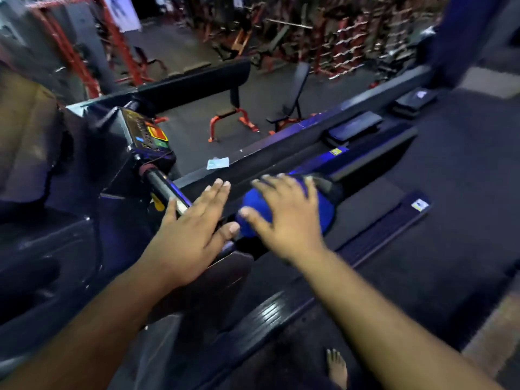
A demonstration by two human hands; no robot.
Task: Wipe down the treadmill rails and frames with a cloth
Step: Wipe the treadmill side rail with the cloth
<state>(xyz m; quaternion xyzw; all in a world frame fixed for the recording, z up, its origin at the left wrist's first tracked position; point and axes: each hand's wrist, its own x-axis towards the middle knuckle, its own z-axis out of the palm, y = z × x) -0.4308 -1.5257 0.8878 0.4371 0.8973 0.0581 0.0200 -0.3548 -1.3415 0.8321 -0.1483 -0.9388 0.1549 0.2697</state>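
Your right hand (284,215) lies spread, fingers straight and splayed, palm down on the blue cloth (323,212), pressing it against the treadmill handrail (166,190) where that rail runs down toward the deck; the cloth bulges out under the palm and past the thumb side, and nothing shows your fingers curling round it. Your left hand (194,226) is just beside it, also flat with the fingers extended and close together, its palm over the same handrail nearer the console; the thumb points toward the cloth and nearly meets your right thumb, though whether they touch cannot be told. The handrail's bare part, a dark bar with a red collar, shows beyond your left fingertips, leading up to the console (146,133) with its orange and green buttons. The belt (374,204) lies below your right hand, bordered by the ribbed side rail (388,229) at its right edge. A small pale paper (218,163) lies on the floor beyond the treadmill's far frame edge. Your bare foot (336,367) stands at the bottom. Benches with orange frames (230,119) and racks of weights (346,52) stand well apart in the background, blurred.
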